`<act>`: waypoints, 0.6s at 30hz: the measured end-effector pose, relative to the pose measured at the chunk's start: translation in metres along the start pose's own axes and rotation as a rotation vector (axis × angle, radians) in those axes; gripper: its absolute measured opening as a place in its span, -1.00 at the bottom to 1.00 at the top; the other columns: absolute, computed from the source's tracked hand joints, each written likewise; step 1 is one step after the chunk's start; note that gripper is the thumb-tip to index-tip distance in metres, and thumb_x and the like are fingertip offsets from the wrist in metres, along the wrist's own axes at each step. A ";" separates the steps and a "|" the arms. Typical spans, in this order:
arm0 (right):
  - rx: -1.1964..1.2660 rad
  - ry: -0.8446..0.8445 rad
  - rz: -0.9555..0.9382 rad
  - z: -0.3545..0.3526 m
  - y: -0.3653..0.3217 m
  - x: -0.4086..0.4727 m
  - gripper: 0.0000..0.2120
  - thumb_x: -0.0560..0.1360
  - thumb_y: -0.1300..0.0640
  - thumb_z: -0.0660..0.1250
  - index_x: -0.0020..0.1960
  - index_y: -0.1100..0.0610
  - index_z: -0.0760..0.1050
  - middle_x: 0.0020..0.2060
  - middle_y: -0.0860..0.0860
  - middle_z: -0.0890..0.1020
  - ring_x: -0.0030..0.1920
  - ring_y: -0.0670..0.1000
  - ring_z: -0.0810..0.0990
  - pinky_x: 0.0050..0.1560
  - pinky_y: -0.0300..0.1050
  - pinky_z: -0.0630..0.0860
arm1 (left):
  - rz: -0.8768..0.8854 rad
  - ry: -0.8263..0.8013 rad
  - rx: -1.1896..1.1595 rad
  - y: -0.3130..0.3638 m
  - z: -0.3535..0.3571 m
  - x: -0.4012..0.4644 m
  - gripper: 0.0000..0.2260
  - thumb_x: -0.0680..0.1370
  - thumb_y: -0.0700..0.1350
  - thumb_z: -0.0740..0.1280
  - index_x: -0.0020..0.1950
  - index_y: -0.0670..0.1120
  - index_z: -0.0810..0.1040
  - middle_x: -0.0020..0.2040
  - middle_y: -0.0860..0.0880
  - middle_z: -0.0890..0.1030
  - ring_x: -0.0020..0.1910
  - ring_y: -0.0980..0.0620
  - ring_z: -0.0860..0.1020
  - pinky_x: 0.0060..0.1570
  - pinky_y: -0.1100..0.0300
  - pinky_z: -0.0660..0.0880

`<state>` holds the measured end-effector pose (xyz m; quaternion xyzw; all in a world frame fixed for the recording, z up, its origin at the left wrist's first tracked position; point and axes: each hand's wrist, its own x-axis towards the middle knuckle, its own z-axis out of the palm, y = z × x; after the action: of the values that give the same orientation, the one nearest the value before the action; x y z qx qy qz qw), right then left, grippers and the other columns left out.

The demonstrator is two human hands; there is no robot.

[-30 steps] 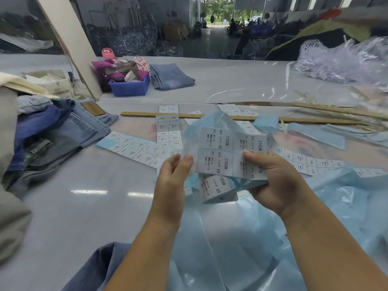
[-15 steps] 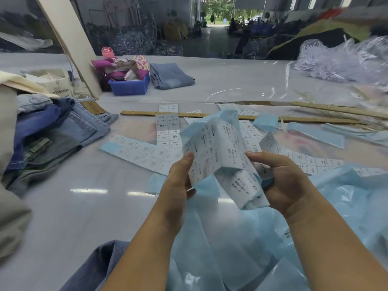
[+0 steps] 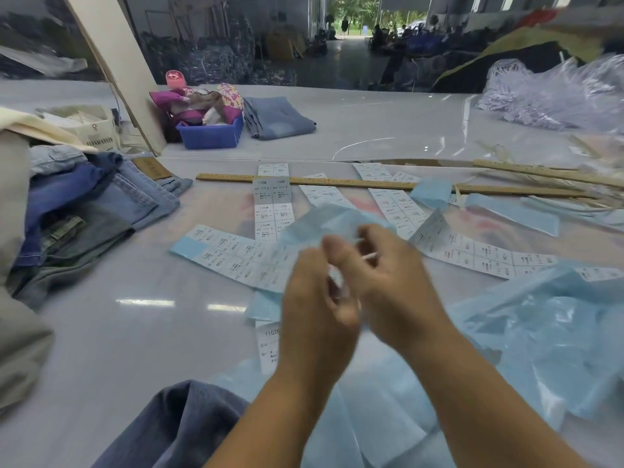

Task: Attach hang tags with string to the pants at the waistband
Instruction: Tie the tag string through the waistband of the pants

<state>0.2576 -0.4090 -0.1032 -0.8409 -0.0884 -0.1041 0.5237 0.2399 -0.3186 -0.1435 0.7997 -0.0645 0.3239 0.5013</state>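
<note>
My left hand (image 3: 317,298) and my right hand (image 3: 391,282) are close together over the middle of the table, both blurred. Between them they hold a crumpled label sheet (image 3: 320,221) with pale blue backing; one end of it hangs below my left hand. My right fingers pinch a small white edge of it. More strips of printed size labels (image 3: 233,253) lie flat on the table beyond my hands. Blue denim pants (image 3: 175,423) lie at the near edge under my forearms. No string or hang tag is visible.
A pile of jeans (image 3: 101,204) fills the left side. A long wooden ruler (image 3: 337,182) lies across the labels. Farther back stand a blue bin (image 3: 211,135) and folded jeans (image 3: 277,118). Loose blue backing paper (image 3: 540,325) is heaped at right, clear plastic bags (image 3: 557,96) at far right.
My hands have come together from apart, and the label sheet has gone from spread flat to crumpled between them. The camera has tilted slightly.
</note>
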 end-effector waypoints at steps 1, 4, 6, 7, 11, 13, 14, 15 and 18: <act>0.019 -0.089 0.059 0.005 -0.002 -0.003 -0.44 0.31 -0.40 0.28 0.08 0.00 0.50 -0.12 -0.09 0.63 -0.11 -0.08 0.62 -0.08 -0.10 0.55 | 0.025 -0.111 -0.010 0.002 0.003 -0.001 -0.82 0.51 -0.24 0.32 0.04 0.01 0.54 -0.11 0.10 0.58 -0.15 0.16 0.57 -0.22 0.28 0.53; 0.096 0.033 0.155 -0.001 0.008 0.006 -0.84 0.42 0.01 0.40 -0.03 0.03 0.53 -0.17 -0.04 0.66 -0.13 -0.01 0.66 -0.04 0.11 0.62 | 0.035 -0.418 -0.129 -0.001 0.000 -0.002 -0.69 0.47 -0.20 0.37 0.21 -0.02 0.57 0.12 0.10 0.55 0.11 0.16 0.54 0.07 0.28 0.51; 0.028 0.140 0.197 -0.017 0.018 0.015 -0.89 0.45 0.28 0.33 -0.11 0.08 0.54 -0.22 0.01 0.64 -0.17 0.05 0.65 -0.11 0.20 0.62 | 0.038 -0.417 0.021 -0.010 -0.006 -0.001 -0.55 0.44 -0.07 0.37 0.33 0.00 0.51 0.27 0.15 0.44 0.27 0.23 0.39 0.29 0.35 0.35; -0.004 0.150 0.218 -0.025 0.021 0.018 -0.84 0.45 0.33 0.29 -0.12 0.09 0.55 -0.21 0.03 0.63 -0.17 0.07 0.64 -0.15 0.23 0.62 | 0.004 -0.377 0.137 -0.017 -0.009 0.001 -0.47 0.42 -0.04 0.36 0.40 0.03 0.43 0.33 0.15 0.36 0.31 0.22 0.30 0.36 0.34 0.26; 0.121 0.163 0.309 -0.048 0.030 0.028 -0.76 0.42 0.38 0.28 -0.15 0.06 0.58 -0.17 0.00 0.66 -0.11 0.13 0.66 -0.22 0.13 0.67 | -0.353 -0.350 0.570 -0.033 -0.020 0.010 -0.33 0.43 -0.12 0.36 0.51 0.05 0.21 0.49 0.03 0.18 0.44 -0.03 0.16 0.41 0.06 0.15; 0.101 0.211 0.314 -0.054 0.031 0.031 -0.77 0.40 0.34 0.32 -0.04 0.07 0.56 -0.11 -0.03 0.64 -0.06 0.11 0.63 -0.18 0.08 0.66 | -0.357 -0.190 0.562 -0.033 -0.022 0.011 -0.51 0.44 -0.21 0.34 0.37 -0.01 0.45 0.37 -0.04 0.42 0.33 -0.12 0.37 0.30 -0.02 0.31; -0.025 0.257 0.299 -0.055 0.032 0.031 -0.72 0.40 0.30 0.34 0.08 0.08 0.52 -0.03 -0.02 0.60 -0.02 0.09 0.60 -0.10 0.06 0.63 | -0.317 -0.088 0.516 -0.032 -0.023 0.011 -0.64 0.45 -0.25 0.34 0.24 -0.05 0.57 0.22 -0.06 0.54 0.21 -0.15 0.47 0.21 -0.05 0.40; -0.218 0.317 0.265 -0.054 0.031 0.028 -0.61 0.39 0.26 0.38 0.20 0.10 0.45 0.06 0.01 0.54 0.04 0.11 0.53 0.00 0.05 0.57 | -0.264 -0.005 0.478 -0.030 -0.023 0.011 -0.74 0.45 -0.30 0.35 0.11 -0.09 0.63 0.08 -0.08 0.62 0.09 -0.18 0.53 0.11 -0.08 0.45; -0.553 0.465 -0.058 -0.037 0.014 0.013 -0.55 0.36 0.17 0.45 0.21 0.17 0.45 0.09 0.15 0.46 0.10 0.21 0.43 0.06 0.02 0.40 | -0.069 0.127 0.493 -0.025 -0.023 0.011 -0.81 0.43 -0.38 0.42 -0.03 -0.16 0.68 -0.10 -0.11 0.64 -0.13 -0.22 0.56 -0.10 -0.08 0.51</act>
<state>0.2704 -0.4478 -0.0965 -0.9017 0.0408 -0.3273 0.2795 0.2493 -0.2845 -0.1498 0.8776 0.0754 0.3622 0.3049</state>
